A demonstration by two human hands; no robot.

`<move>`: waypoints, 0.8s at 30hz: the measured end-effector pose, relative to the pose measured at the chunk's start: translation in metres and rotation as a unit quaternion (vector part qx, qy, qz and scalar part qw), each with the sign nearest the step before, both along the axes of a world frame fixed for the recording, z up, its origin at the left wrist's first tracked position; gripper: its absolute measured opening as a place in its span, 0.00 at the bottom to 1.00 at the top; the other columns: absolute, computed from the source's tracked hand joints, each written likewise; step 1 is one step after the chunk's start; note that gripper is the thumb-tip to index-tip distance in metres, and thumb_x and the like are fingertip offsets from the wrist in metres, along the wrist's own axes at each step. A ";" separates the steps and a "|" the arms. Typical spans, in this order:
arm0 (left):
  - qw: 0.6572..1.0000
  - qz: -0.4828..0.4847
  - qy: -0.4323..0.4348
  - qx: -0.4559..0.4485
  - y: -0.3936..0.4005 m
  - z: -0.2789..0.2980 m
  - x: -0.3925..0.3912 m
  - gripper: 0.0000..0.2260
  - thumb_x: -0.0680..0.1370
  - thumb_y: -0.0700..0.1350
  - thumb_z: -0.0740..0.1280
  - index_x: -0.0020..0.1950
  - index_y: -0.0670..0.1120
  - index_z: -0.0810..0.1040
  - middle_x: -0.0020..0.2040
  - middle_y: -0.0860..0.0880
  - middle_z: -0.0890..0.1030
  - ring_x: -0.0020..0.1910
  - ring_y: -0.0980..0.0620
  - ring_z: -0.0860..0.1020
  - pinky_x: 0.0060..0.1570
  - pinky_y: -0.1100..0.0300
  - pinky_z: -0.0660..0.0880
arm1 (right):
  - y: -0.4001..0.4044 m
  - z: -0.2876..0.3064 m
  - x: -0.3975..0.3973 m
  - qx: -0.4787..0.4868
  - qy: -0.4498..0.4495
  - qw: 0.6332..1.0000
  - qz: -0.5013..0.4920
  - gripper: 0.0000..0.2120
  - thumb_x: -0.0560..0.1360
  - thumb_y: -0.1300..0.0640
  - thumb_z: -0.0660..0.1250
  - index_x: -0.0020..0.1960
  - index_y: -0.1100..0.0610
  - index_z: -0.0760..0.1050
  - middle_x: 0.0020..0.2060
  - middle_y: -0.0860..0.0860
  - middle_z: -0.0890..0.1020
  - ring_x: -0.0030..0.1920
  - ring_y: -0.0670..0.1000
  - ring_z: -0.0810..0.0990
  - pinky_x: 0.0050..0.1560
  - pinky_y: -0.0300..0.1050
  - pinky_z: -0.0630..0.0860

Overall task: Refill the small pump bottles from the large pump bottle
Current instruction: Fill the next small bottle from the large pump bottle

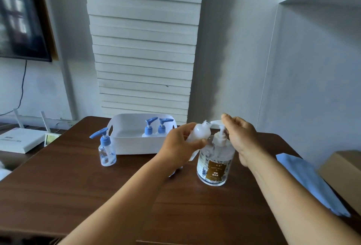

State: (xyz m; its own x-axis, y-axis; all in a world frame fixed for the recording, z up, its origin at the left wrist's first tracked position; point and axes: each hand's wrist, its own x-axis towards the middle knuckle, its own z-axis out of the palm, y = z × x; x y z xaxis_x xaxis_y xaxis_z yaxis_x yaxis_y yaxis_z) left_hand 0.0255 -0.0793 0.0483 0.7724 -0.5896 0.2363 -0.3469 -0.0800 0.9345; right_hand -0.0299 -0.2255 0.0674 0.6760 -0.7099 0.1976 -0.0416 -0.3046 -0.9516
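Observation:
A large clear pump bottle [214, 166] with a brown label stands on the dark wooden table [78, 186]. My right hand [241, 137] rests on its white pump head [216, 122], fingers curled over the top. My left hand [180, 145] grips a small open bottle [201, 132] without its pump, tilted so its neck sits at the pump's spout. Another small bottle [106, 151] with a blue pump stands on the table to the left. Two more blue-pump bottles [156, 127] stand inside a white tray [134, 143].
A folded blue cloth [308, 182] and a cardboard box [341, 168] lie at the table's right edge. A white box [19, 140] sits on a lower surface to the left. Slatted white panels and a wall rise right behind the table.

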 end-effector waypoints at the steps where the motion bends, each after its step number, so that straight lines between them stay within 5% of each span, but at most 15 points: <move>1: 1.000 -0.001 -0.002 0.002 0.000 0.000 0.000 0.13 0.74 0.43 0.71 0.49 0.61 0.76 0.46 0.54 0.81 0.48 0.52 0.79 0.50 0.58 0.77 | 0.000 0.000 0.000 -0.004 0.001 1.000 0.000 0.18 0.77 0.46 0.63 0.34 0.56 0.69 0.30 0.50 0.74 0.32 0.47 0.71 0.33 0.41 0.66; 9: 0.997 0.008 -0.065 0.040 -0.003 0.003 0.003 0.13 0.73 0.43 0.71 0.48 0.61 0.75 0.41 0.59 0.78 0.44 0.57 0.78 0.48 0.62 0.75 | -0.002 0.002 -0.001 -0.024 0.011 1.000 0.005 0.18 0.76 0.47 0.64 0.33 0.56 0.68 0.29 0.49 0.73 0.33 0.47 0.70 0.34 0.41 0.66; 15: 0.983 0.054 -0.135 0.111 -0.012 0.000 0.010 0.20 0.72 0.48 0.71 0.63 0.53 0.75 0.56 0.50 0.77 0.54 0.53 0.75 0.52 0.63 0.69 | 0.001 -0.008 0.001 -0.043 0.011 0.999 -0.014 0.16 0.76 0.49 0.64 0.33 0.56 0.67 0.28 0.49 0.71 0.32 0.47 0.68 0.32 0.42 0.64; 24: 0.986 0.053 -0.133 0.086 -0.011 0.004 0.009 0.18 0.72 0.48 0.72 0.61 0.55 0.76 0.55 0.50 0.78 0.53 0.52 0.76 0.52 0.61 0.72 | 0.001 0.000 0.001 -0.052 0.015 0.999 -0.004 0.16 0.77 0.49 0.63 0.34 0.56 0.67 0.30 0.50 0.72 0.33 0.47 0.69 0.32 0.41 0.65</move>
State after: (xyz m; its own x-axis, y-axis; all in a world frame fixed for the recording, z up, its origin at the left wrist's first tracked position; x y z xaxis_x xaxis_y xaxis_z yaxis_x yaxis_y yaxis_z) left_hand 0.0346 -0.0905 0.0518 0.7558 -0.5585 0.3418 -0.5587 -0.2780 0.7814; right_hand -0.0287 -0.2248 0.0673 0.6770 -0.6922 0.2500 -0.0729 -0.4010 -0.9132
